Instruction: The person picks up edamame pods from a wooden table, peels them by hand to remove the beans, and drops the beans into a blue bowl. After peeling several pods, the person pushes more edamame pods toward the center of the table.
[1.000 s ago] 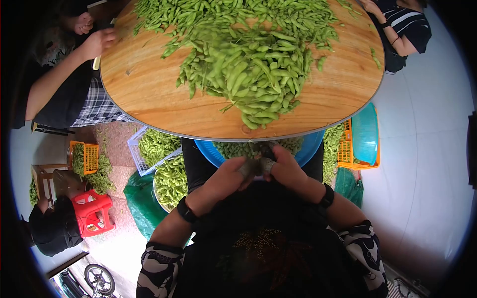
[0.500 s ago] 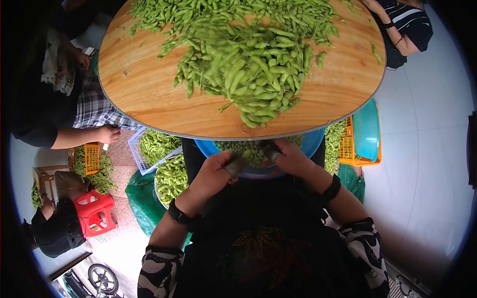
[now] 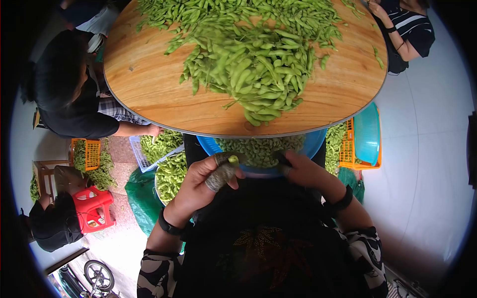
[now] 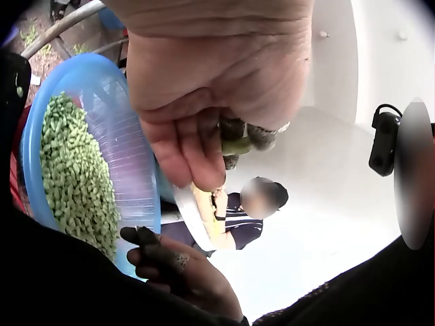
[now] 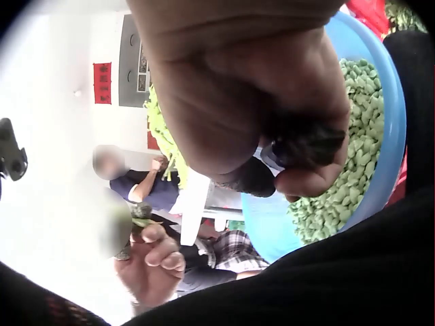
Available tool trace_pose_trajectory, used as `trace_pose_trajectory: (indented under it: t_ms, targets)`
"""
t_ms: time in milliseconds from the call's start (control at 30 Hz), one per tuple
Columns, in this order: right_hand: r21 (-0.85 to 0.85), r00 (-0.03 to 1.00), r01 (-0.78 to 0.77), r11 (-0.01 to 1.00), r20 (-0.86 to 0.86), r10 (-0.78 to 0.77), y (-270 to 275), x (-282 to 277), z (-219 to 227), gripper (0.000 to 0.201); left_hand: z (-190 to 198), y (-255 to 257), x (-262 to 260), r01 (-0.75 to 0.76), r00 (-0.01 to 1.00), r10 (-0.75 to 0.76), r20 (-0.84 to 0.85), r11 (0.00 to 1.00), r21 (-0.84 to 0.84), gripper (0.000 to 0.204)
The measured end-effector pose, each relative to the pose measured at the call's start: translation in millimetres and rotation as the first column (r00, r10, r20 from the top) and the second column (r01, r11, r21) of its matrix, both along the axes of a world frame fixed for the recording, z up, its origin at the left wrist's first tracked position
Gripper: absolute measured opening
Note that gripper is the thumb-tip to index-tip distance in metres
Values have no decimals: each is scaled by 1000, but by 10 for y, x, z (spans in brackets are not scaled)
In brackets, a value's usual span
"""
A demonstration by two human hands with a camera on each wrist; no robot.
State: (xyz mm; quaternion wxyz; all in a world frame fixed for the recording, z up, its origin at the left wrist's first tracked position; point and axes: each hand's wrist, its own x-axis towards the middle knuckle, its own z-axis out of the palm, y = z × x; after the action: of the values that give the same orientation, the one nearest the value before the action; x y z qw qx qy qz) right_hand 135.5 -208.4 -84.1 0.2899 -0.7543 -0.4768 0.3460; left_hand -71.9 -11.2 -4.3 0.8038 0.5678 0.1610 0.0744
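Note:
My left hand pinches a green edamame pod between its thumb and finger, both wrapped in grey, worn tape. The pod's end shows at the fingertips in the head view. My right hand is over the near right rim of a blue basin, apart from the left. Its thumb and forefinger have dark wraps, its fingers bend loosely, and nothing shows between them. Shelled green beans lie in the basin under the table edge. A large pile of pods covers much of the wooden table.
Left of my lap are a pale crate of pods, more pods and a green sack. An orange crate with a teal basket stands right. A red stool is far left. Other people sit around the table.
My hands, together over the basin a second ago, have drawn apart, the left one leftward with a pod. The person on the left has leaned in, an arm reaching to the pale crate.

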Motion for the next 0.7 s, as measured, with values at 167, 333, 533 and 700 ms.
trace_pose_trajectory:
  t_ms: [167,333,533,700]
  targets:
    - [-49,814,101,994,-570,-111,110,-125,871,14,8,13,94,65,990,-83,114,986,154,33]
    - [261,846,118,958,-531,41,259,-170,1128,13,161,-155,319,-33,992,8,123,979,199,53]
    - [367,935,8,930,-333,124,345,-166,1103,42,214,-133,366,-42,999,44,-2,973,229,42]
    - [361,930,14,933,-348,121,331,-153,1058,46,139,-87,414,3,988,28,-150,979,202,22]
